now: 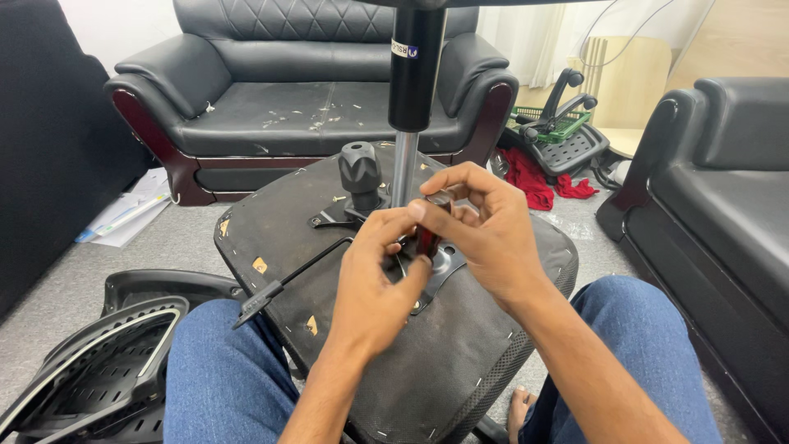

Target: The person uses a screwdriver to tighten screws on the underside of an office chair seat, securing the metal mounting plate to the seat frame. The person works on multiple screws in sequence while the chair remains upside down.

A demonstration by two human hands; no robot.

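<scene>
Setting: carpeted room, grey floor; black leather sofa (312, 82) behind, black armchair (723, 214) to the right.

Item: office chair seat (444, 362), upturned across the person's knees, underside up. Metal mechanism plate (444, 265) lies on it; gas-lift column (408, 107) stands seated in the plate; black knob (360, 168) and lever (288, 275) fitted.

Left hand (374, 288): curled at the plate, fingers closed on a small dark-red handled tool (426, 240).

Right hand (485, 226): pinched shut over the same tool's top.

Status, judged: mechanism still being fastened. Chair backrest (99, 378) and armrest parts (559, 123) lie detached on the floor.
</scene>
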